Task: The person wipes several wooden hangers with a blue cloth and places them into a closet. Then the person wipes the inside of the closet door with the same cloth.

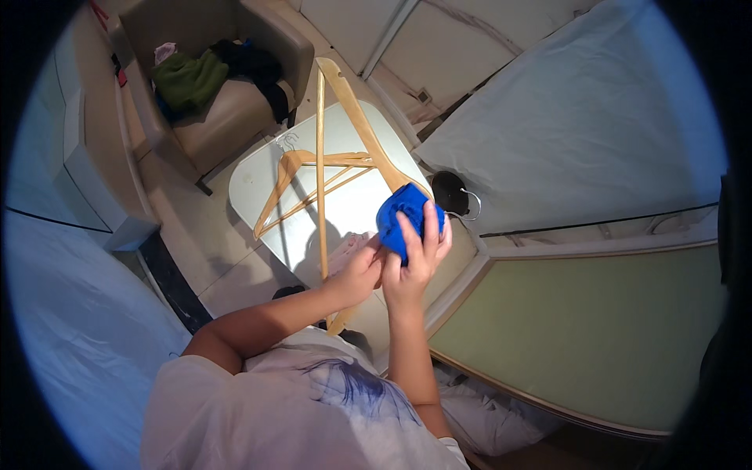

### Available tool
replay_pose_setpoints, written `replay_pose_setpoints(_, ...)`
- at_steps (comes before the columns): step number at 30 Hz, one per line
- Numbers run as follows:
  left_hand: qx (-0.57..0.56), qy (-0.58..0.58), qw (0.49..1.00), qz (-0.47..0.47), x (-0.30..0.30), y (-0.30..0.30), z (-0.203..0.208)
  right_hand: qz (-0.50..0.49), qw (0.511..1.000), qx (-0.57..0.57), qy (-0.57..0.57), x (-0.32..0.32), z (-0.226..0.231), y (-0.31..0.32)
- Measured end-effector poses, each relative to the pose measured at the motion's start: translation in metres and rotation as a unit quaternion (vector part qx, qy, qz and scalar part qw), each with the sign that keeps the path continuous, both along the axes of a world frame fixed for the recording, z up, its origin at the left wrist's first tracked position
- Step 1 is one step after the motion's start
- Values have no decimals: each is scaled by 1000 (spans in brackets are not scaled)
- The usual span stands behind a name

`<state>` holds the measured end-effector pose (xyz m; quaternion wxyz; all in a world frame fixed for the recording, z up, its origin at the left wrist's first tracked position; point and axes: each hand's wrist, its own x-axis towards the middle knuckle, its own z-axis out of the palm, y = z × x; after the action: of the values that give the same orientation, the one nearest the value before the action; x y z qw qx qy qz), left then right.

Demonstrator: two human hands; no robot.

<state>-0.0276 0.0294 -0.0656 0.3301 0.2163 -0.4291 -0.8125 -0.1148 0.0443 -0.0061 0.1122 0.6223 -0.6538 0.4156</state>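
A bunched blue cloth (395,219) is in my right hand (417,254), whose fingers curl over its near right side. The cloth covers part of a raised wooden clothes hanger (356,113), which slants up and away above the table. Just left of the cloth, my left hand (362,270) is closed, its fingertips close to my right palm; what it grips is hidden. The hanger's straight bar (320,172) runs down to my left wrist, and its lower end shows below that forearm.
Wooden hangers with metal hooks (288,168) lie on a white table (254,176), near a pale pink cloth (345,252). A beige armchair (227,133) at the far left holds a green garment (188,82) and dark clothes. A dark bucket (450,192) stands beyond the table; a green-topped surface (580,329) is at right.
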Motion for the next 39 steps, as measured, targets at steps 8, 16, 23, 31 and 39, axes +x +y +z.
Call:
replay_pose_setpoints(8, 10, 47, 999, -19, 20, -10, 10, 61, 996, -17, -69, 11, -26, 37)
replay_pose_setpoints(16, -32, -32, 994, -101, 33, -32, 30, -21, 990, -16, -142, -18, -47, 59)
replay_pose_setpoints(23, -291, -207, 933, -49, 32, -30, 10, 33, 947, -121, -296, -27, -14, 29)
replay_pose_setpoints(31, -233, -204, 943, -126, 42, -22, 30, 81, 990, -63, -95, 3, 6, 9)
replay_pose_setpoints(39, -174, -159, 967, -97, 62, -18, 44, 19, 992, -94, 81, -64, -4, 8)
